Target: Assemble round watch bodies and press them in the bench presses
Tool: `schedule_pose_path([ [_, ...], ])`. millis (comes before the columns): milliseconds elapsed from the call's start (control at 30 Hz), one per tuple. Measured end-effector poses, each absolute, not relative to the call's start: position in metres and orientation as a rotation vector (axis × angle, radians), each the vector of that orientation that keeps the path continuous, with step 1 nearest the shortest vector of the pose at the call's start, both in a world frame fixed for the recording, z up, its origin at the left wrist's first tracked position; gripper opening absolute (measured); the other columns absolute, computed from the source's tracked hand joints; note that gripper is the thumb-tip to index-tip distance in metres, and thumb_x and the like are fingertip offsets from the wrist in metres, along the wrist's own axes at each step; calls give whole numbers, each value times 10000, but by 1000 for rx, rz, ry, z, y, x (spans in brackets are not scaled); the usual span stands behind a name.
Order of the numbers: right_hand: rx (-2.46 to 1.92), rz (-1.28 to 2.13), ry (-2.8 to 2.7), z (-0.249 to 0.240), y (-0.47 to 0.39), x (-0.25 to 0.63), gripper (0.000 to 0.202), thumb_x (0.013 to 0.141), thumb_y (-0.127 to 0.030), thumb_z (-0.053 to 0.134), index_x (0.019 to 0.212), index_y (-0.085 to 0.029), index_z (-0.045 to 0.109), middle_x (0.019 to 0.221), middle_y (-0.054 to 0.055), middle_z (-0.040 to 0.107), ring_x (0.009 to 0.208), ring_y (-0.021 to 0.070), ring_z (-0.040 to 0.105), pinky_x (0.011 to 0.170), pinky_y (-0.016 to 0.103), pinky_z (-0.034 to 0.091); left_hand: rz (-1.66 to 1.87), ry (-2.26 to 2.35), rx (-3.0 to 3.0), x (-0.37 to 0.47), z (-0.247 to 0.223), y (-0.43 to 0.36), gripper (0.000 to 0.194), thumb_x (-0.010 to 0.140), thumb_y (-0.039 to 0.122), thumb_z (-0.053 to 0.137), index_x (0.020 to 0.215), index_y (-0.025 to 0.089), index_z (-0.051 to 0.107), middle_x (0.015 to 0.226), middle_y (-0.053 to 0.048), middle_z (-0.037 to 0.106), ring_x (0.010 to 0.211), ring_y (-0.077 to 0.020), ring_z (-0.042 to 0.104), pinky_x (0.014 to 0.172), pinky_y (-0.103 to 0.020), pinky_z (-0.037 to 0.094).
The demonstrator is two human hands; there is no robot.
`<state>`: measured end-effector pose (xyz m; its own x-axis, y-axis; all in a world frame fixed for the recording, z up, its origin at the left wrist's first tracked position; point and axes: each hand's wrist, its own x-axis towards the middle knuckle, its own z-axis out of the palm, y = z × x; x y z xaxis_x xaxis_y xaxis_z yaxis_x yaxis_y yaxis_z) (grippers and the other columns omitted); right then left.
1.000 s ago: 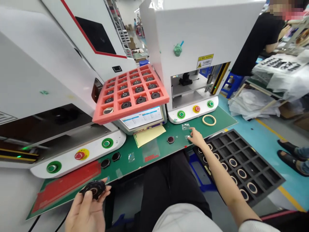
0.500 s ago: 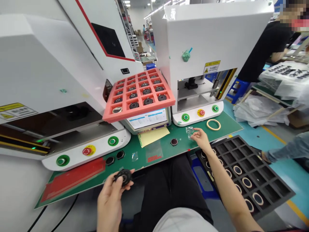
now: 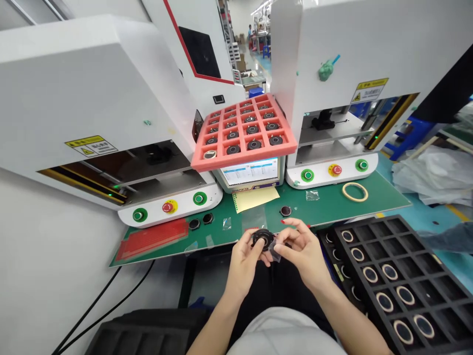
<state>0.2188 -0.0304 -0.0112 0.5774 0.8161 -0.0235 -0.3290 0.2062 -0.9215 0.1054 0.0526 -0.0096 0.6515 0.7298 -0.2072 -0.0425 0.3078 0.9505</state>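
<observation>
My left hand (image 3: 244,261) grips a black round watch case (image 3: 263,238) by its edge, its ringed face toward me, above my lap at the bench's front edge. Close beside it, my right hand (image 3: 301,251) is closed in a pinch on a small clear plastic film (image 3: 274,254). The film lies against or just beside the case; I cannot tell whether they touch. Beyond my hands, a dark round watch case (image 3: 285,211) rests on the green bench (image 3: 325,212). To the left lie two more watch cases (image 3: 208,218).
A pink foam tray (image 3: 244,160) of round parts sits atop a monitor (image 3: 251,175). White press machines (image 3: 155,98) flank it. A black tray (image 3: 406,266) of ringed parts stands at right. A cream ring (image 3: 354,192), clear film (image 3: 312,195) and red strips (image 3: 155,239) lie on the bench.
My right hand has come back from the bench's right side with a clear film in it. My left hand has brought the watch case to the middle. The view has turned left.
</observation>
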Motion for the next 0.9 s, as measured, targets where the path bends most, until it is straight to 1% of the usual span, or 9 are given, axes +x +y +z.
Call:
schedule_pose_path([
  [133,-1294,701,-624,-7,-28,212,441,658,-150,718,1047,-215,522,634,-65,654,603,121,542,644,282,411,570,718,1239,105,-12,52,361,861,473,601,899,116,637,605,6,597,500,-107,551,493,-224,470],
  [233,-1381,611,-656,-3,-27,210,419,666,-155,699,1042,-215,526,619,-61,661,594,130,528,627,283,394,579,699,1255,102,-14,51,464,895,538,512,985,104,649,607,-14,612,521,-133,571,518,-255,483],
  [367,-1406,630,-653,0,-24,211,426,658,-174,715,1042,-213,535,603,-53,671,583,140,548,608,282,403,585,658,1279,99,-13,50,494,917,531,469,1046,89,648,648,-36,629,547,-136,566,543,-265,487],
  [467,-1403,648,-638,-1,-23,211,433,651,-181,726,1042,-210,544,600,-48,676,564,137,542,588,275,402,561,611,1304,98,-9,48,439,896,494,524,1036,95,642,630,-15,603,545,-127,556,555,-258,486],
  [600,-1403,574,-651,-5,-22,210,420,672,-163,717,1057,-216,558,609,-56,647,570,123,518,586,264,413,497,618,1343,100,-3,48,301,843,391,626,958,113,630,617,10,573,535,-109,536,550,-236,470],
  [700,-1385,486,-641,-11,-21,214,453,648,-146,735,1059,-231,568,762,-37,641,641,109,537,620,253,450,456,646,1348,99,-4,49,267,858,367,597,949,117,618,573,15,575,508,-108,534,557,-240,470],
  [800,-1253,634,-586,-16,-20,224,402,699,-225,725,1059,-237,547,860,-10,649,701,119,595,598,246,491,456,678,1332,98,-4,50,317,842,375,604,1043,131,573,561,19,603,498,-129,568,567,-261,496],
  [867,-1178,791,-567,-19,-22,230,400,726,-252,718,1077,-240,526,841,-8,676,700,124,625,586,243,511,448,675,1326,97,-3,49,342,844,363,607,1107,163,519,568,22,624,508,-144,595,583,-275,516],
  [900,-1167,845,-566,-21,-24,231,427,714,-240,731,1087,-241,522,824,-15,687,686,119,632,596,241,519,448,668,1325,98,-3,47,336,851,351,602,1123,183,499,576,24,633,518,-146,605,590,-274,521],
])
